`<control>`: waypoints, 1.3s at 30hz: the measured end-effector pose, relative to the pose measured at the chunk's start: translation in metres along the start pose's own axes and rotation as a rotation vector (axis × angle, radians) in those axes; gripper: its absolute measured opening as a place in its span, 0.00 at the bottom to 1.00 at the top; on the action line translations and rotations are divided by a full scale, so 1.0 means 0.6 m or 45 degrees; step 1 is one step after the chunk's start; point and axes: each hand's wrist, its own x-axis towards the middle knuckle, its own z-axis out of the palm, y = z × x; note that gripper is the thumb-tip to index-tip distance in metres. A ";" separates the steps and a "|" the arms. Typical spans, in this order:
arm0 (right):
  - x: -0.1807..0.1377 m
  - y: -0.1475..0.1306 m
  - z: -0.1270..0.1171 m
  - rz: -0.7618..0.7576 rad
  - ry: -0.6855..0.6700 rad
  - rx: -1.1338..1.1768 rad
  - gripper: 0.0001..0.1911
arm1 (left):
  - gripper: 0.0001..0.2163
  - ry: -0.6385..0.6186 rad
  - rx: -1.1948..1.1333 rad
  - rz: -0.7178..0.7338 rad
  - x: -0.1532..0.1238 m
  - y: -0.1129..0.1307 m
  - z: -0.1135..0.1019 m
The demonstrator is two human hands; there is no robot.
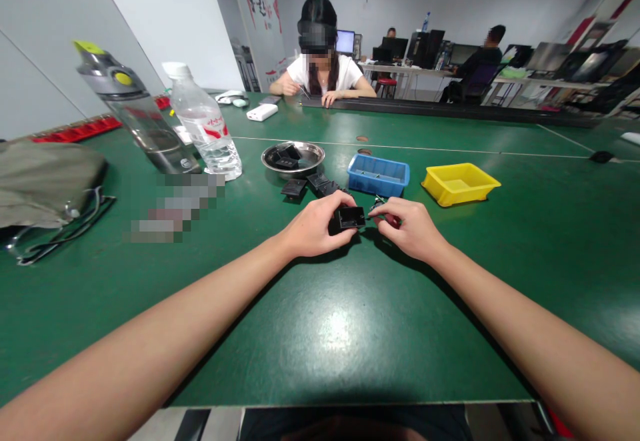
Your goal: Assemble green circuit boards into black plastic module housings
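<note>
box is black | left tray is blue | right tray is yellow | bowl is silver | table is green with pale lines | bag is olive | flask is grey, lime-topped

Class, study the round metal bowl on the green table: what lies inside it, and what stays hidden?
Inside the metal bowl sit black pieces. They cover part of its bottom, so whatever is beneath them cannot be seen.
</note>
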 end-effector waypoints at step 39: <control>0.001 -0.003 0.003 0.049 -0.197 0.027 0.08 | 0.14 0.003 0.003 0.011 -0.001 0.003 -0.001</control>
